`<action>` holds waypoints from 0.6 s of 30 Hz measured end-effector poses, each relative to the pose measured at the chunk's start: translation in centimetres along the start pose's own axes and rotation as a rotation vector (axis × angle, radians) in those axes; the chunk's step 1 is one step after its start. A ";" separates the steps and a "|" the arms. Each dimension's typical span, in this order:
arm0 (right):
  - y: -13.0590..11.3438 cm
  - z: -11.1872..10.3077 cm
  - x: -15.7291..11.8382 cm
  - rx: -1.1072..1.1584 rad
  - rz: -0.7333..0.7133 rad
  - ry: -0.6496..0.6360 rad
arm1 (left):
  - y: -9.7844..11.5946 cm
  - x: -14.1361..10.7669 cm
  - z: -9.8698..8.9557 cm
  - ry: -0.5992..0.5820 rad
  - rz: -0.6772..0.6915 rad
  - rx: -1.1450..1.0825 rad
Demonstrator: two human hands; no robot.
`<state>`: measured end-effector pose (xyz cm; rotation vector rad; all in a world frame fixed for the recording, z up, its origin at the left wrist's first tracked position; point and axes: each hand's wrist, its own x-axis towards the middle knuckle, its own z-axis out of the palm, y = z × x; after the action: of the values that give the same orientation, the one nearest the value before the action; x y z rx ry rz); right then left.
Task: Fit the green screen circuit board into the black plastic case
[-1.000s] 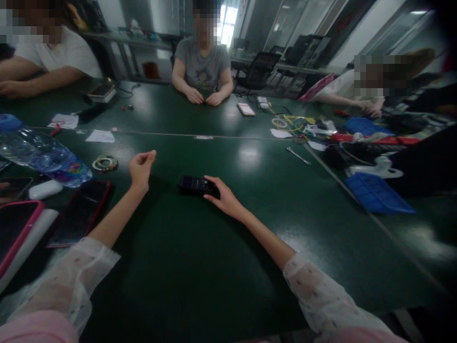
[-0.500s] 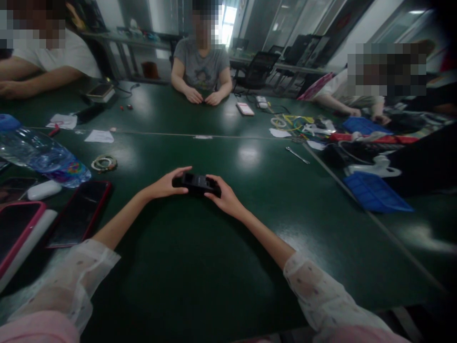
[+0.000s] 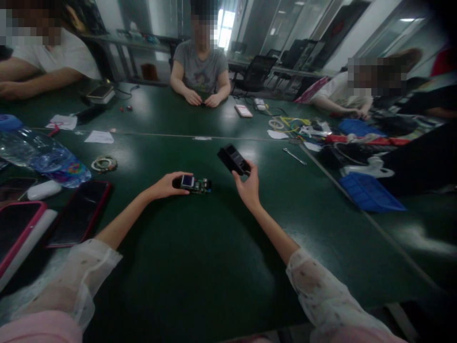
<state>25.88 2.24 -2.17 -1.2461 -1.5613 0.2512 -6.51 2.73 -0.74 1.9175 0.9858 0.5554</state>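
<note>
Between the thumb and fingers of my left hand (image 3: 167, 185) is a small electronic device (image 3: 202, 186), its green circuit board and a little square screen laid bare. My right hand (image 3: 248, 186) grips a black plastic cover (image 3: 233, 158) by its near end, tilted and lifted away to the right of the board. A gap of dark table separates the two parts. Both hands are over the middle of the green table (image 3: 200, 267).
On the left lie a water bottle (image 3: 46, 155), a bracelet (image 3: 104, 164), a white case (image 3: 44, 189) and phones (image 3: 80, 214). To the right are a wrench (image 3: 294, 156), blue trays (image 3: 371, 191) and tangled cables (image 3: 293, 125). Several people sit around the table.
The black cover has come off the device; my right hand has carried it up and to the right, exposing the circuit board. My left hand has stayed nearly in place.
</note>
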 end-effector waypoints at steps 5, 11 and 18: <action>3.2 -0.3 0.1 -0.257 0.033 -0.047 | 0.0 0.0 0.0 -0.011 -0.002 0.027; 3.9 0.1 -0.2 -0.342 0.051 -0.088 | 0.0 0.0 0.0 -0.023 -0.004 0.009; 3.8 0.0 -0.2 -0.333 0.068 -0.083 | -0.1 0.0 -0.1 -0.021 -0.008 0.028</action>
<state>27.98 3.76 -4.91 -1.5653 -1.6807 0.0878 -6.61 2.79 -0.80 1.9391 0.9922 0.5189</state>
